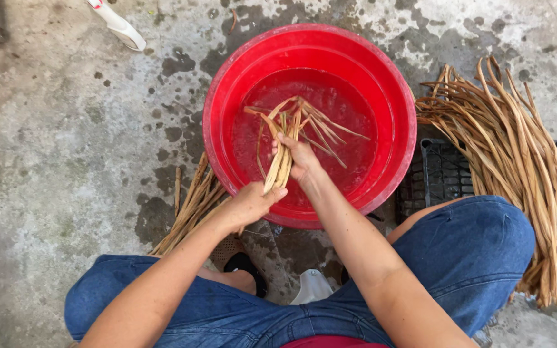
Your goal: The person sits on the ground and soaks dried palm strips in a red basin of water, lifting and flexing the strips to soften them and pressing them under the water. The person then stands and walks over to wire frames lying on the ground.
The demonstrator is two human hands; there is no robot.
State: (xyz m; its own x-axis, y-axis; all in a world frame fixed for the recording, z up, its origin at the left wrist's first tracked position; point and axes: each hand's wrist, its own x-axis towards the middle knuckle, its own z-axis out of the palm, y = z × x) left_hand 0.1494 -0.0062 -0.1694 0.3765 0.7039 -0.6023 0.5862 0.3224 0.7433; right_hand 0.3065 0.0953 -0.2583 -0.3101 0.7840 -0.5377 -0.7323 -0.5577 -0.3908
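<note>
Knees (459, 251) in blue denim fill the picture from five to seven o'clock, both forearms reaching up from them toward a red basin (227, 109) at twelve. Water covers the basin's floor, and a small bunch of tan strips (294, 129) lies partly in it, its loose ends fanned toward two o'clock. Left hand (253, 203), just outside the basin's rim at seven o'clock of it, is closed around the lower end of the bunch, fingers curled and thumb on top. Right hand (301, 158), over the water near the basin's centre, pinches the same bunch higher up, fingers pressed together around the strips. At three o'clock a big sheaf (517, 161) of the same dry strips bends over a black crate (439, 174) and hangs down beside the right knee. A smaller pile (191, 206) of strips lies on the wet, blotched concrete floor (66, 142) at eight o'clock of the basin, running under the left wrist. A white bottle (120, 26) lies on the floor at eleven o'clock.
</note>
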